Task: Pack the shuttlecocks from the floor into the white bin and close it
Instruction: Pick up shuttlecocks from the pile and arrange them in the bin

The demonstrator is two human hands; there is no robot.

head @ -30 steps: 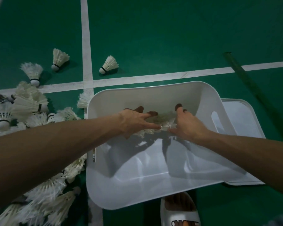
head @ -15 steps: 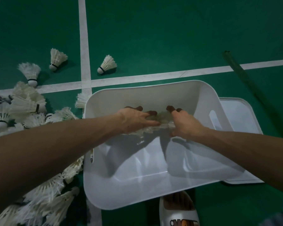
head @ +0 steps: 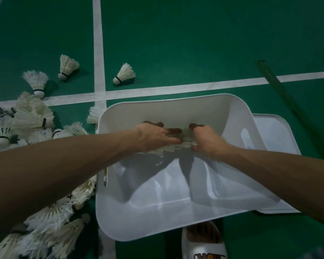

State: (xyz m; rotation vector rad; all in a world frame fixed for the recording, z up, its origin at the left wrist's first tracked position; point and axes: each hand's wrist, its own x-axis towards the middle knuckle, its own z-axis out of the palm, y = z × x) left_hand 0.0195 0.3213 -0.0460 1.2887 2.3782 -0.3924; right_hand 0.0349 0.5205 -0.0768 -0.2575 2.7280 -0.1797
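From the head camera, both hands are inside the white bin (head: 176,109), at its far end, with a bunch of shuttlecocks (head: 185,137) between them. The left hand (head: 155,136) lies over the bunch with fingers spread and fairly straight, pressing rather than gripping; the right hand (head: 207,142) curls around its other side. The loose shuttlecocks (head: 34,118) are heaped on the green floor left of the bin, and the lid (head: 281,131) lies flat to its right. Shuttlecocks are probably almost weightless, with brittle feathers, so scoop them loosely or lift by the cork.
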